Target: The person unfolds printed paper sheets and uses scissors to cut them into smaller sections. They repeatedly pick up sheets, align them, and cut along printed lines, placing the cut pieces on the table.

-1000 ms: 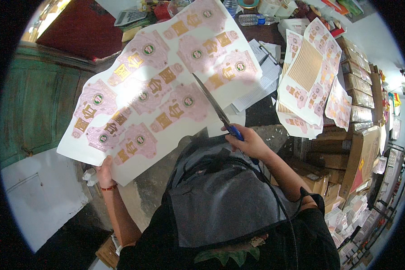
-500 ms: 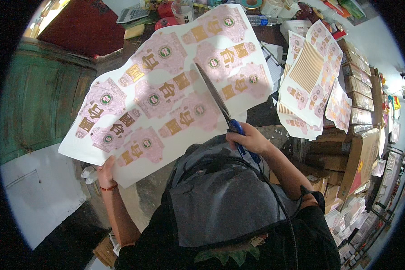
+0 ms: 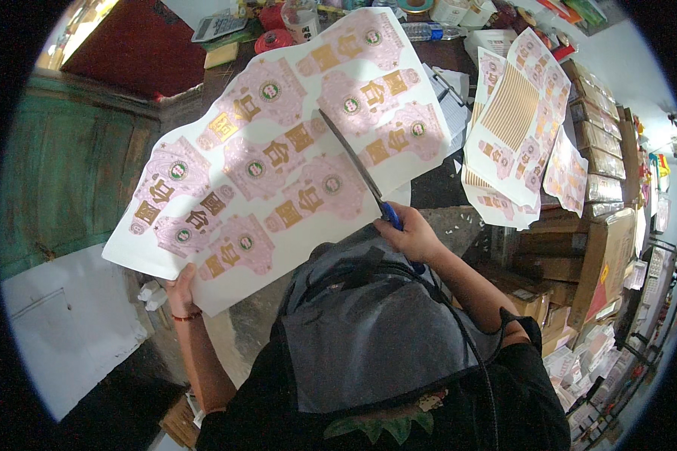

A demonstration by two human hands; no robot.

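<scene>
A large white sheet (image 3: 278,225) printed with pink and gold label shapes stretches before me, its upper edge cut in a wavy line. At its lower left corner my left hand (image 3: 181,292) grips the margin, thumb on top and the other fingers hidden beneath. My right hand (image 3: 411,237) is closed round the blue handles of a pair of scissors (image 3: 357,161). The long blades lie over the sheet, pointing up and left between the printed shapes. Whether the lower blade is under the paper I cannot tell.
More printed sheets (image 3: 515,135) lie at the right of the table. A water bottle (image 3: 432,31), red spools (image 3: 273,40) and a calculator (image 3: 220,28) stand along the back. Cardboard boxes (image 3: 605,255) are stacked on the right; a green wooden panel (image 3: 68,173) is at left.
The scissors and my right hand have shifted slightly left, the blades now looking closer together. The sheet has moved a little, its left end slightly right and down. My left hand keeps its grip.
</scene>
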